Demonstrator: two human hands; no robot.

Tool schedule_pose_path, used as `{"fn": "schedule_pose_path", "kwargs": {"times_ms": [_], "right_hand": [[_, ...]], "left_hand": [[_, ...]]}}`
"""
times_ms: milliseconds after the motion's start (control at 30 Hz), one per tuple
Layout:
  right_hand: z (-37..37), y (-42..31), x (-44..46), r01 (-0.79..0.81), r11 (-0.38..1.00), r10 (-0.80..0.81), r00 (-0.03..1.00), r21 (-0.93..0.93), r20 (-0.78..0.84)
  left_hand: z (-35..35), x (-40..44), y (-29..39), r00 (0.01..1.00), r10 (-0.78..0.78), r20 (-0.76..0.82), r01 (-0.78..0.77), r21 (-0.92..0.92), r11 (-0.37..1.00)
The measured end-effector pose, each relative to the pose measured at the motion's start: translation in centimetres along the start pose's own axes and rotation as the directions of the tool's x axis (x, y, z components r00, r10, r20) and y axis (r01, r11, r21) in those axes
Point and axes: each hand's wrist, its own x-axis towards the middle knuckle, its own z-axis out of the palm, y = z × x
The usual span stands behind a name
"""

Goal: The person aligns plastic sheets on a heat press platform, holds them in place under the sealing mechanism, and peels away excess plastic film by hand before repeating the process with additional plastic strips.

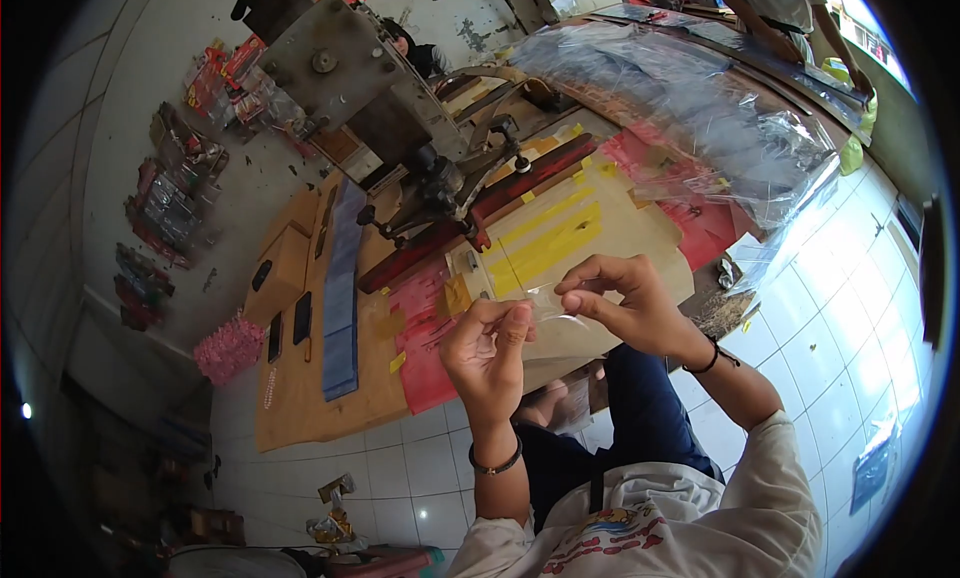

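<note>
Left fingers (514, 330) and right fingers (592, 304) are pinching nearly closed, holding between them a small, clear, thin plastic sheet (549, 304) over the tan, yellow-striped surface (650, 246). Seemingly a two-handed handling step; next move is probably calling for light, even grip. Sheet is curving, glinting, looking flexible.

Small, thin piece of clear, colourless plastic film (558, 304), held raised above the tabletop (290, 413) between the pinched thumbs and fingers of the left hand (488, 353) and the right hand (625, 300). The film spans the gap between the two grips, its lower part curved and marked by pale reflections (its full outline is hard to trace).
</note>
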Motion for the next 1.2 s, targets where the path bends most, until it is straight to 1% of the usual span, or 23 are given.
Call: {"fn": "schedule_pose_path", "kwargs": {"times_ms": [100, 200, 267, 500, 567, 600, 667, 700, 767, 867, 900, 967, 1000, 1033, 1100, 1133, 1167, 1200], "right_hand": [[-1.3, 0.5, -0.5, -0.035, 0.999, 0.035, 0.999, -0.002, 0.022], [-2.5, 0.5, -0.9, -0.095, 0.995, 0.095, 0.995, -0.022, 0.025], [-3.2, 0.4, -1.0, -0.128, 0.991, 0.129, 0.992, -0.043, 0.015], [-4.1, 0.8, -1.1, -0.163, 0.983, 0.166, 0.986, -0.083, 0.030], [-4.3, 1.1, -1.2, -0.183, 0.979, 0.186, 0.982, -0.085, 0.026], [-4.3, 1.4, -1.4, -0.203, 0.978, 0.205, 0.979, -0.056, 0.018], [-4.2, 2.1, -2.0, -0.244, 0.970, 0.244, 0.970, 0.000, 0.002], [-4.2, 2.7, -2.8, -0.282, 0.959, 0.281, 0.959, 0.040, 0.025], [-4.1, 3.6, -4.5, -0.350, 0.930, 0.343, 0.936, 0.114, 0.077], [-2.3, 2.0, -6.4, -0.244, 0.906, 0.211, 0.969, 0.347, 0.131], [-2.0, 2.2, -7.0, -0.259, 0.909, 0.217, 0.963, 0.326, 0.159], [-1.4, 2.6, -8.2, -0.299, 0.909, 0.244, 0.947, 0.291, 0.210], [-1.2, 3.0, -8.5, -0.344, 0.893, 0.292, 0.934, 0.291, 0.208], [-1.0, 3.6, -8.5, -0.388, 0.875, 0.339, 0.918, 0.290, 0.205], [-1.0, 4.1, -8.5, -0.481, 0.822, 0.433, 0.876, 0.307, 0.214], [-1.0, 4.2, -8.3, -0.454, 0.836, 0.407, 0.890, 0.307, 0.206], [-1.1, 4.3, -7.9, -0.424, 0.852, 0.379, 0.904, 0.305, 0.197], [-1.1, 4.4, -7.7, -0.392, 0.870, 0.349, 0.918, 0.298, 0.189]], "left_hand": [[1.8, 0.0, 0.1, 0.999, 0.019, -0.050, -0.019, 0.003, 1.000], [3.1, -0.2, -0.8, 0.997, 0.035, -0.063, -0.031, 0.070, 0.997], [3.9, -0.3, -1.2, 0.995, 0.082, -0.059, -0.073, 0.149, 0.986], [5.2, -0.1, -1.9, 0.988, 0.156, -0.001, -0.148, 0.305, 0.941], [5.3, -0.2, -1.5, 0.989, 0.134, 0.061, -0.147, 0.378, 0.914], [5.4, -0.2, -1.4, 0.988, 0.121, 0.093, -0.148, 0.413, 0.899], [5.5, -0.4, -1.5, 0.994, 0.074, 0.082, -0.100, 0.385, 0.918], [5.6, -0.5, -1.6, 0.996, 0.052, 0.076, -0.077, 0.369, 0.926], [5.1, -1.0, -2.3, 0.997, 0.063, 0.049, -0.076, 0.351, 0.933], [4.7, -1.1, -2.9, 0.996, 0.090, 0.015, -0.090, 0.268, 0.959], [4.6, -1.1, -2.9, 0.996, 0.091, 0.005, -0.090, 0.234, 0.968], [5.2, -0.8, -2.7, 0.994, 0.079, -0.080, -0.071, 0.105, 0.992], [5.7, -0.6, -2.5, 0.991, 0.063, -0.122, -0.059, 0.038, 0.998], [6.2, -0.2, -2.1, 0.979, 0.035, -0.201, -0.050, -0.073, 0.996], [5.6, 0.0, -2.2, 0.993, -0.028, -0.116, 0.029, 0.007, 1.000], [5.1, 0.2, -2.2, 0.996, -0.057, -0.072, 0.061, 0.052, 0.997], [4.1, -0.2, -2.8, 0.998, -0.043, -0.055, 0.048, 0.083, 0.995], [3.7, -0.5, -2.6, 0.995, -0.041, -0.096, 0.047, 0.060, 0.997]]}}
